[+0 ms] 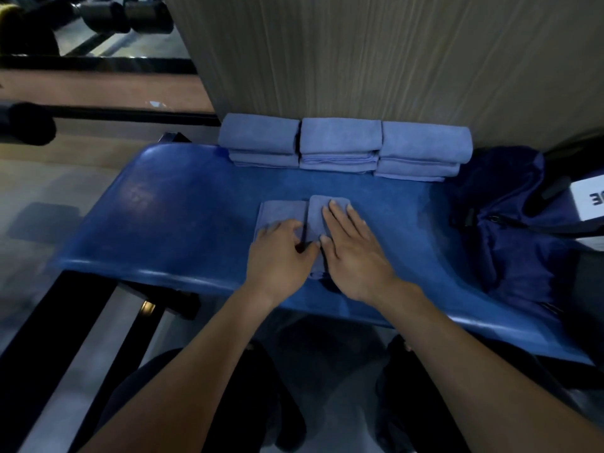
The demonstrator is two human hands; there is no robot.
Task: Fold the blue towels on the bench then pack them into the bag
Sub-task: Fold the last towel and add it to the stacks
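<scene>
Towel (281, 212), blue and folded small, lies in the middle of the blue bench (170, 223), under both hands. The right hand (353, 253) presses flat on its right half, the grip apart with straight fingers. The left hand (281, 256) rests on the left half with bent fingers and the thumb at the crease; whether its grip pinches the cloth, one cannot tell. Three stacks of folded towels (340, 142) stand at the wall (359, 53). A dark bag (510, 243) lies at the bench's right end.

Towels (340, 138) pale blue, bench (170, 217) brighter glossy blue, bag (510, 230) dark navy w/ black straps.
</scene>
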